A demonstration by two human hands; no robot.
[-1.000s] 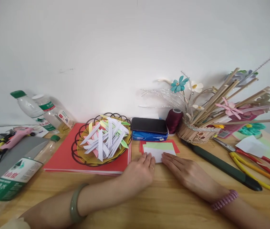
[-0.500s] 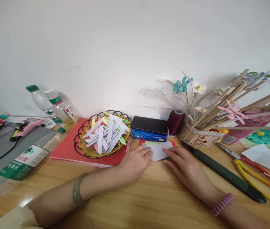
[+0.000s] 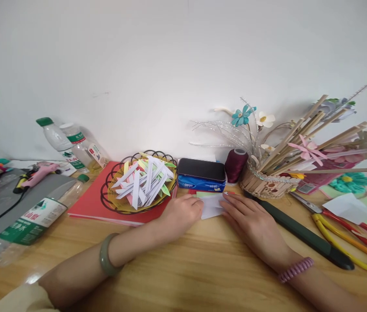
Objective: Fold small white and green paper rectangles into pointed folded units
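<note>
A small sheet of white paper point(image 3: 212, 207) lies on the wooden table between my hands, with a faint crease across it. My left hand point(image 3: 183, 216) is closed at the paper's left edge, its fingers curled and the thumb mostly hidden. Over the right edge lies my right hand point(image 3: 250, 221), its fingers stretched out and flat; its thumb is out of sight. Behind the white sheet, bits of light green and red paper show. Beyond them sits a blue tissue pack point(image 3: 201, 183) with a black phone point(image 3: 202, 169) on top.
A basket point(image 3: 104, 201) of folded paper strips point(image 3: 147, 177) rests on red paper point(image 3: 86, 201) at left. Plastic bottles point(image 3: 36, 221) and a pink glue gun point(image 3: 42, 173) lie farther left. A thread spool point(image 3: 236, 165), flower basket point(image 3: 268, 184), dark green tool point(image 3: 300, 232) and scissors point(image 3: 346, 221) stand or lie right.
My right hand has slid a little left and flattened over the paper's right part, covering more of it. The left hand has shifted slightly left. The view has turned slightly.
</note>
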